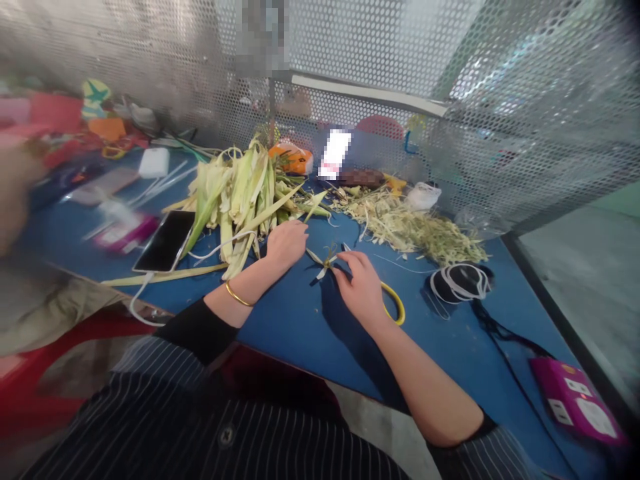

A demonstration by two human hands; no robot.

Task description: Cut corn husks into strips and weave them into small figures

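My right hand [359,283] is at the small star-shaped piece of husk strips [327,264], its thumb and forefinger closed about the right side. Beneath that hand, yellow-handled scissors [401,308] show only in part; whether the palm also holds them is hidden. My left hand [287,243], fingers curled together, rests beside the big pile of pale green corn husks [245,183]. A pointed husk strip [315,207] meets its fingertips, but what the fingers grip, if anything, is hidden.
Shredded husk [417,227] lies along the back of the blue table [290,313]. A cord-wrapped dark spool [460,283] and a purple power strip [575,400] are on the right. A charging phone [166,241] sits left. Another person's blurred arm [17,193] is at far left.
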